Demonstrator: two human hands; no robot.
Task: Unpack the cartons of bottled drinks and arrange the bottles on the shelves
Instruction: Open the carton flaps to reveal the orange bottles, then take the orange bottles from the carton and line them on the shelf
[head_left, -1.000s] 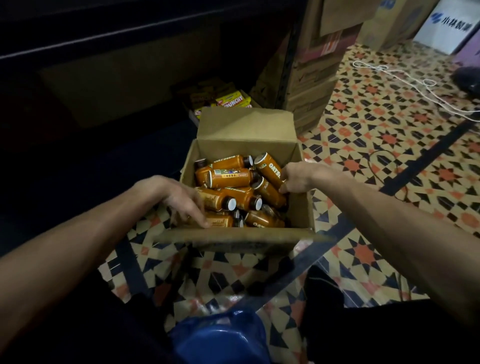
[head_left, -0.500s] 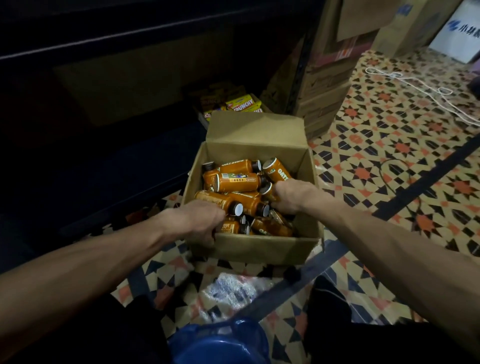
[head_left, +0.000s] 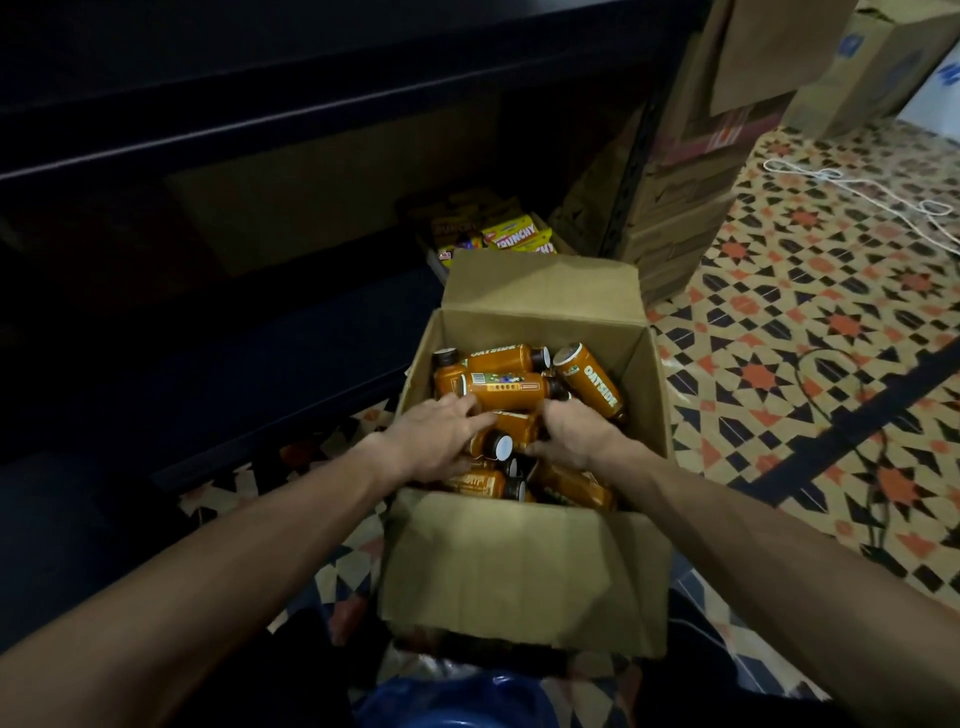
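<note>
Broadly, dark shelving runs behind and to the left of the carton, too dim to show whether any drinks stand on it; the patterned tile floor spreads right of the carton and carries it, so no raised surface is involved; a stack of brown boxes rises behind the carton's right corner; the carton sits open with flaps folded out, probably so both arms can reach in; yellow snack packets lie just behind the carton; orange bottles lie jumbled on their sides inside it, so unpacking looks barely begun; the left hand rests inside the carton, fingers fairly straight across a bottle, its grip open; the right hand curls down into the pile with fingertips hidden, so I cannot tell whether its grip has closed on a bottle.
</note>
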